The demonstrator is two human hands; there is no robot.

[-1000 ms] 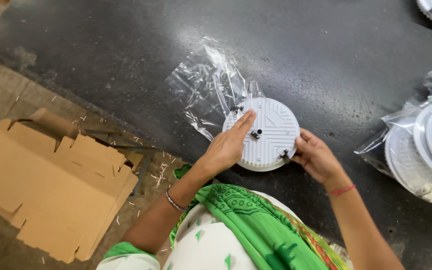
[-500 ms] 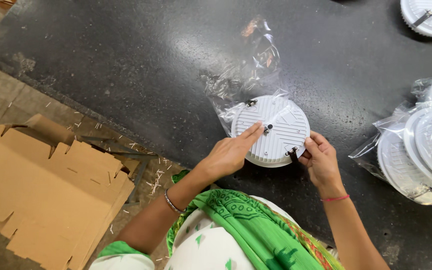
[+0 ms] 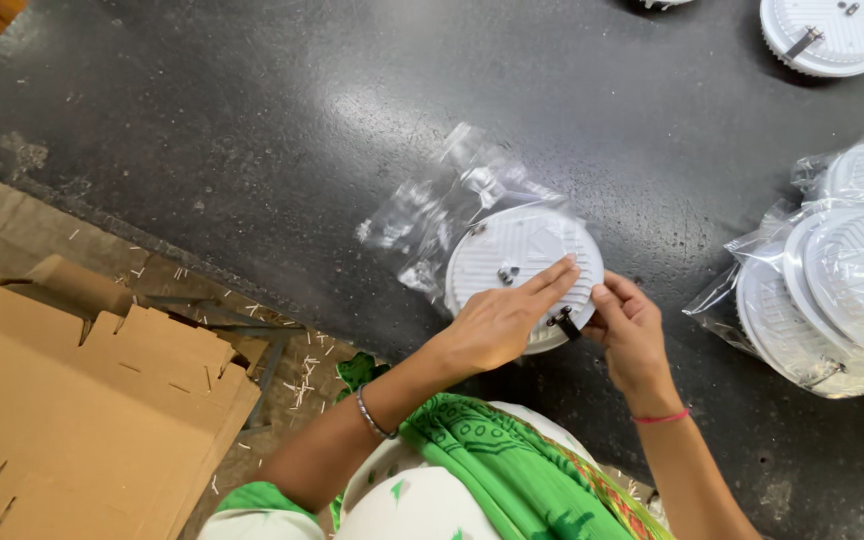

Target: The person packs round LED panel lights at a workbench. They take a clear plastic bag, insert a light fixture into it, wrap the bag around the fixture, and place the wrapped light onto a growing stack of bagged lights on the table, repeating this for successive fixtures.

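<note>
cardboard point(image 3: 82, 400), flattened and notched, fills the lower left of the frame, lying on a rough floor strewn with pale slivers. right of it begins the dark table point(image 3: 252, 130), which runs across the whole upper part of the frame. near the middle sits a round white ribbed light fitting point(image 3: 512, 255), lying back-side up (a small metal fitting shows at its centre), partly inside a crumpled clear plastic bag point(image 3: 432, 215) that bunches at its upper left. the left hand point(image 3: 502, 320) lies flat on the fitting, fingers stretched out and close together, pressing its lower part. just right, the right hand point(image 3: 632, 335) pinches at the fitting's lower right rim, where a small dark spring clip point(image 3: 564, 322) sticks out. at the right edge lie bagged white fittings point(image 3: 832, 290) in a stack, well apart from the hands, and another bare white fitting point(image 3: 830, 35) rests in the upper right corner
</note>
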